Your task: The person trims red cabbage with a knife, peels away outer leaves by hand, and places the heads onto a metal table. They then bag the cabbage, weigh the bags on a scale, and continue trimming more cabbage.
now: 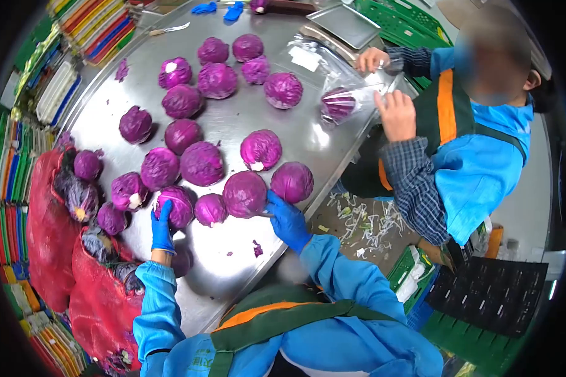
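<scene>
Surface [233, 251] was steel, loaded with purple cabbages [202, 163]. Near its close edge, a big cabbage [244, 194] had the right hand [288, 221] half-open against it; left hand [162, 227], also part-open, touched a smaller cabbage [179, 207] further in.

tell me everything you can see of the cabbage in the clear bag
The cabbage is purple and roundish, its leaves partly veiled by glare on the shiny, creased plastic of the bag around it. It lies near the edge of the metal table. A co-worker's hands are at the bag, not on the cabbage itself. Its stem end cannot be made out.
</scene>
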`<state>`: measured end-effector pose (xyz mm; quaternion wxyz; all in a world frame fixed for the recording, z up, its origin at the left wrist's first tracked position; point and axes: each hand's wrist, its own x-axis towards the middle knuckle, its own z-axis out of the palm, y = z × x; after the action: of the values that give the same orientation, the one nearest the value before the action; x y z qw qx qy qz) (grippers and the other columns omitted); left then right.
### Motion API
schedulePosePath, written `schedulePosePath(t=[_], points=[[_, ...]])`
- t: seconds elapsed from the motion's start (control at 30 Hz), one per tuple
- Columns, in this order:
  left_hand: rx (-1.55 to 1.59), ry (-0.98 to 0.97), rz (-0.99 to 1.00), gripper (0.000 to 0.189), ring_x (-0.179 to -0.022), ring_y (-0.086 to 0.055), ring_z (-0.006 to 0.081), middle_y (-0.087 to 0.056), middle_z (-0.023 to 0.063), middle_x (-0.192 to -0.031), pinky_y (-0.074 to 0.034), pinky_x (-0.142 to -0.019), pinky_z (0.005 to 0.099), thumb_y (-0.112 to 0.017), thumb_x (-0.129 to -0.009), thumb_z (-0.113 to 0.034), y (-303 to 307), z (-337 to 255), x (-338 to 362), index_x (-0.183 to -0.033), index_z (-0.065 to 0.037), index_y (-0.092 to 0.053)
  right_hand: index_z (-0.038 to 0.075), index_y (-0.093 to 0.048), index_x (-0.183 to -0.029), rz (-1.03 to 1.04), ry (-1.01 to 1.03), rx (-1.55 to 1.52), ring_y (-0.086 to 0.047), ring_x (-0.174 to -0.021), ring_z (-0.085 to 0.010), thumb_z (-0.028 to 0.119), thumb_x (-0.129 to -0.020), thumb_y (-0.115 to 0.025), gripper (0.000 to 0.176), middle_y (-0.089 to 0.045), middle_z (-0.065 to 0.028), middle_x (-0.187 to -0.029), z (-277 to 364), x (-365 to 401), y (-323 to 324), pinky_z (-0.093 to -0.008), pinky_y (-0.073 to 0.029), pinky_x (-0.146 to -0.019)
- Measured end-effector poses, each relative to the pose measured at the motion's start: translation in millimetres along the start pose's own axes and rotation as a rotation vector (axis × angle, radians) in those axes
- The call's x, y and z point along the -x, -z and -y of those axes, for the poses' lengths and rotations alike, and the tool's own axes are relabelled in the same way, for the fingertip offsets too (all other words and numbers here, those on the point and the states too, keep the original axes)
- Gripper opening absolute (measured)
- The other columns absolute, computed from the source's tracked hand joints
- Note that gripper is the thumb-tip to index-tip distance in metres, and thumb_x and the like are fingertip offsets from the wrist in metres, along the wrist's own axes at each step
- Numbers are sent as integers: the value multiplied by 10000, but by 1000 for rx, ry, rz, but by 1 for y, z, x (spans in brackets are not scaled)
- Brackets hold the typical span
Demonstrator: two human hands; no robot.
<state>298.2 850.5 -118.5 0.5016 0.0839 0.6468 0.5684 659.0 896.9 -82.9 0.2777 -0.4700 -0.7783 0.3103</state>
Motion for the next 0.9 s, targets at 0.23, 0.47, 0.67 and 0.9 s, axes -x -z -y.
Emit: schedulePosePath(t=[0.23,0.47,0.67,0.9], points=[[119,174,151,723,-1194,-517,283,-483,85,-1355,-468,-930,487,-685,-817,-498,-69,4,-1,-1401,-186,-396,13,-528,-1275,-33,-200,-357,-584,-1149,-251,1,-887,-527,389,-576,-143,-1267,-42,-7,36,-351,-480,-940],[-523,-291,156,775,-1262,-441,233,-432,139,-1419,-367,-1029,388,-746,-813,-318,-64,1,20,-1443,-78,-364,39,-561,-1209,-126,155,-118,-627,-985,-312,-40,-800,-574,416,-595,-146,-1225,-30,-2,59,-377,-519,-836],[-1402,-546,-323,871,-1289,-390,435,-419,288,-1377,-323,-1073,478,-833,-653,-355,34,5,80,-1368,-39,-450,55,-580,-1179,-24,123,-283,-622,-944,-330,29,-821,-584,359,-619,-131,-1176,-14,10,72,-402,-509,-812],[-840,-335,-295,1043,-1266,-419,279,-391,175,-1408,-344,-1069,387,-888,-608,-275,100,54,131,-1444,-31,-314,42,-613,-1132,114,102,-313,-639,-981,-309,152,-919,-564,245,-643,-122,-1135,-23,4,80,-378,-515,-847]])
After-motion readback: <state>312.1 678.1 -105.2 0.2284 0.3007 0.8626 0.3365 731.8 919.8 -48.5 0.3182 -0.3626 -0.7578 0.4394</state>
